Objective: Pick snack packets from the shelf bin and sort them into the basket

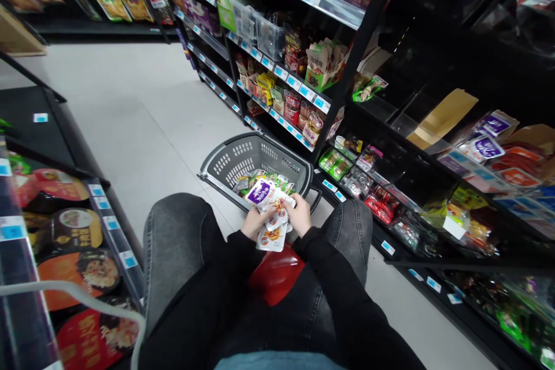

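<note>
Head view: I'm watching the left hand [255,223] and right hand [300,215] both holding a loose stack of white packets [272,238] between them, its long axis running forward toward the grey basket [225,156], which is sitting just beyond.

The snack packets [272,238] are white with orange-brown pictures, and one has a purple patch. The shopping basket [266,165] is grey. The jeans [176,231] are faded dark grey, the sleeves [195,295] black.
</note>
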Tool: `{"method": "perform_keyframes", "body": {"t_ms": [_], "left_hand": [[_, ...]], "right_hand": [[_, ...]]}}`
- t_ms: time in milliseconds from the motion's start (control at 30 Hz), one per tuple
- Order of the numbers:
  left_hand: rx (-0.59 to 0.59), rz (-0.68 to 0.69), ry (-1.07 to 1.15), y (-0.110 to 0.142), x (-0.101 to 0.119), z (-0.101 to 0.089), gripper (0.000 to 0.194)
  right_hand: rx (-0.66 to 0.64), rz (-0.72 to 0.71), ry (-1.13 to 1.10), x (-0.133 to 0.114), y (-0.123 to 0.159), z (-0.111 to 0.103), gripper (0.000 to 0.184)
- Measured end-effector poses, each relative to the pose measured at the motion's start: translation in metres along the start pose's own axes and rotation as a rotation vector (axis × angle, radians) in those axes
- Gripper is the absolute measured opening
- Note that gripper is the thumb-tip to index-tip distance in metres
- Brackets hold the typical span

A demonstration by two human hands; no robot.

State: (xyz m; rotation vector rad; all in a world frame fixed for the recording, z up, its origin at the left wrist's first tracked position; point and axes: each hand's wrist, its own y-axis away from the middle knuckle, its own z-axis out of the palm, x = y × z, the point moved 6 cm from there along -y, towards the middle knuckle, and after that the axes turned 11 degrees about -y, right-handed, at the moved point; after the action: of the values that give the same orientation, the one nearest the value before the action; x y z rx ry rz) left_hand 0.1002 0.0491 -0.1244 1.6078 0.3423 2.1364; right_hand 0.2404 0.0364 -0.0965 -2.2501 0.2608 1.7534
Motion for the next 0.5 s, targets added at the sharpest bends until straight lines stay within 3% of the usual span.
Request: {"method": "perform_keyframes", "body": {"t_ms": [100,200,267,367,433,500], "left_hand": [[-0.026,0.013,0.0,0.0,0.002,0.0,0.051],[-0.015,-0.012,0.025,-0.001,0.0,-0.002,0.047],[0.003,-0.021,0.055,-0.003,-0.002,-0.004,0.045],[0.051,-0.005,0.082,-0.006,-0.004,-0.009,0.043],[0.081,0.029,0.069,-0.007,-0.003,-0.012,0.039],[0.084,0.06,0.04,-0.008,-0.001,-0.013,0.036]], "right_hand": [[0.151,0.009,-0.032,-0.002,0.002,-0.013,0.014],[0.261,-0.152,0.011,-0.021,0.008,-0.026,0.017],[0.138,-0.323,0.097,-0.04,0.014,-0.022,0.024],[-0.231,-0.485,0.263,-0.059,0.025,0.004,0.027],[-0.414,-0.549,0.34,-0.064,0.033,0.02,0.019],[-0.481,-0.573,0.327,-0.065,0.037,0.031,0.009]]}}
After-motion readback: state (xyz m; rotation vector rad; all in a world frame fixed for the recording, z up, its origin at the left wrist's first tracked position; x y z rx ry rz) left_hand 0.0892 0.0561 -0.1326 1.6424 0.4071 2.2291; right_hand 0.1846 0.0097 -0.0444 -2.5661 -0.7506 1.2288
